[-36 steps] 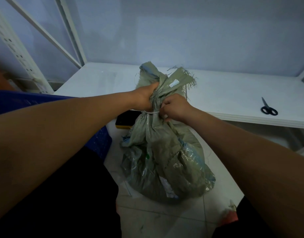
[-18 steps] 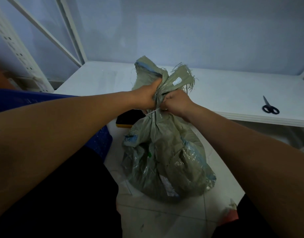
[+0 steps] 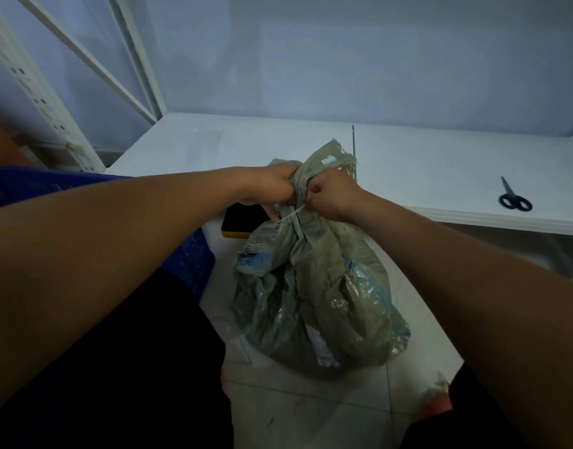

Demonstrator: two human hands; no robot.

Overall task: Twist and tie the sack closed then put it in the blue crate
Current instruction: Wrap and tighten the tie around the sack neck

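A grey-green woven sack point(image 3: 317, 296), full and lumpy, stands on the tiled floor between my knees. Its neck is bunched and twisted, with the frayed mouth sticking up above my fists. My left hand point(image 3: 269, 186) grips the neck from the left. My right hand point(image 3: 330, 194) is curled at the neck's right side and pinches a thin white tie point(image 3: 291, 215) that runs across the neck below my fists. The blue crate point(image 3: 194, 257) sits at the left, mostly hidden behind my left forearm.
A low white shelf board point(image 3: 424, 163) runs across behind the sack, with black scissors point(image 3: 513, 199) on its right part. A black and yellow flat object point(image 3: 241, 220) lies on the floor under the shelf edge. White rack uprights point(image 3: 32, 92) stand at the left.
The frayed mouth of the sack has dropped and tilted right, now shorter above my fists. The white tie is drawn out longer across the neck. Both hands stay on the neck.
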